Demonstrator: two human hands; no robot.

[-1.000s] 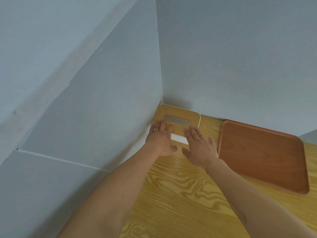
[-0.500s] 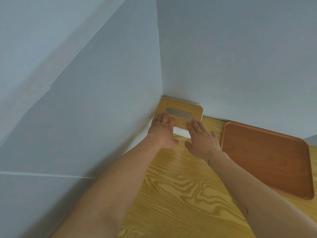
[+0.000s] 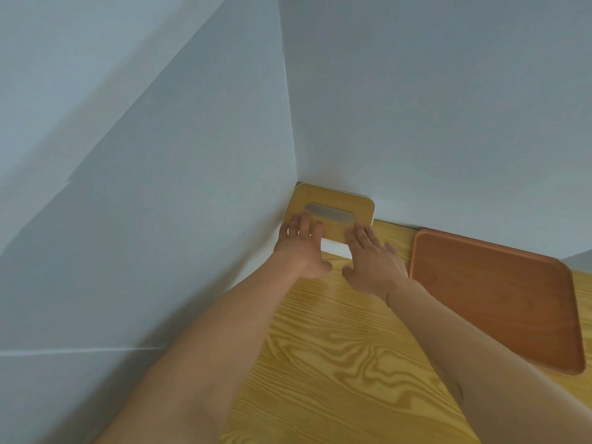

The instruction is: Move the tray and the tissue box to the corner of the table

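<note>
At the far corner of the table (image 3: 336, 363), where two pale grey-blue walls (image 3: 432, 107) meet, the tissue box (image 3: 339, 203) sits pushed right into the angle, its back edge against the rear wall and its left end against the side wall. Its lid is light wood with rounded corners and a long grey slot (image 3: 330, 213) across the middle, and a strip of its white side shows below the lid between the two hands. Both hands lie spread against the near edge of the box with fingers extended rather than curled. On the left end, the left hand (image 3: 301, 248) rests flat with its fingertips reaching onto the lid just short of the slot, thumb pointing inward over the table. Beside it, the right hand (image 3: 373, 261) is likewise flat and unclenched, its fingertips on the lid's near edge toward the right end, thumb pointing toward the left hand. Neither hand wraps around anything; they only press on the box. Bare forearms run down to the bottom of the view. To the right of the box, apart from it, the reddish-brown tray (image 3: 499, 299) lies flat on the table with its far edge along the rear wall, and nothing is on it. Yellow wood with bold grain makes up the tabletop.
</note>
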